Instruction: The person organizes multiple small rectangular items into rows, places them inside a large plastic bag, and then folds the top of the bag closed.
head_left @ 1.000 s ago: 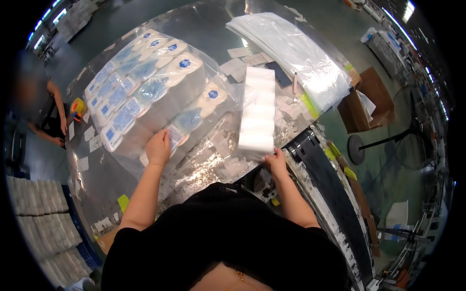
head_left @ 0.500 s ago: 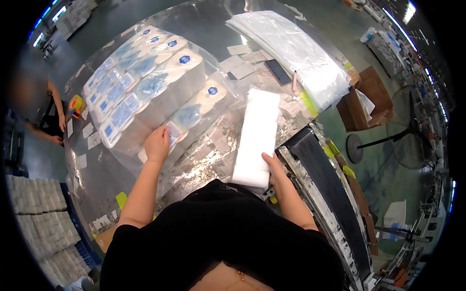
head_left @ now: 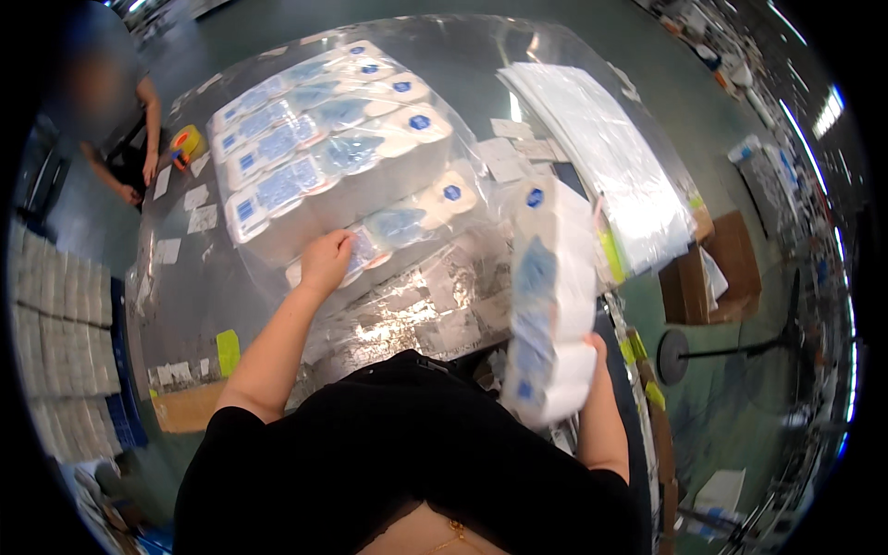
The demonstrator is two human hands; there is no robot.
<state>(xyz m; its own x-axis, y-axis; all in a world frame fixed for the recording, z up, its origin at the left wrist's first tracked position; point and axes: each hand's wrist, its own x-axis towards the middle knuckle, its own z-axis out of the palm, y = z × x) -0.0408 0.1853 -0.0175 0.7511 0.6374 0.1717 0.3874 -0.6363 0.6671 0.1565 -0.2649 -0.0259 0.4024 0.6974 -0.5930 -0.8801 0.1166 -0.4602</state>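
My right hand (head_left: 597, 356) grips a long pack of paper rolls (head_left: 552, 305) by its lower right side. The pack is tilted up off the table, its blue-printed wrapper facing left. My left hand (head_left: 326, 262) is closed at the near end of a single lower pack (head_left: 407, 222), pinching the clear plastic bag (head_left: 277, 277) there; its fingertips are partly hidden. Behind that lower pack stands a higher block of several similar packs (head_left: 324, 139), inside the same loose bag.
Flat plastic bags (head_left: 610, 166) lie stacked at the table's right. A tape dispenser (head_left: 188, 141) sits at the left, near a co-worker (head_left: 120, 120). A dark conveyor belt (head_left: 618, 388), a cardboard box (head_left: 717, 277) and a standing fan (head_left: 680, 356) are to the right. Wrapped stacks (head_left: 65, 324) stand at left.
My right hand has raised the pack and turned it, so its printed side shows instead of the plain white one. My left hand stays at the lower pack's end. The whole view has shifted.
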